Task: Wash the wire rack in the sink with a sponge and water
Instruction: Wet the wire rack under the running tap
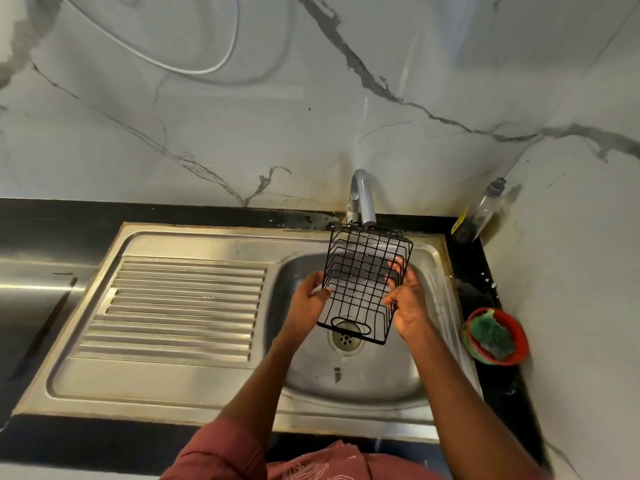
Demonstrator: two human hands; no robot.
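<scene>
Wire rack (367,282) between both gripping hands

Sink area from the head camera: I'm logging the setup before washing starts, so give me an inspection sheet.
Surface: steel sink with ribbed drainboard, set in black counter.
Job's things: black wire rack held over the basin under the tap; green sponge in red bowl, to the right.
Clutter: detergent bottle in the corner.
Grips: left hand and right hand each grip a rack side.
Cables: white cable on the wall.
Surroundings: marble-pattern wall.
</scene>
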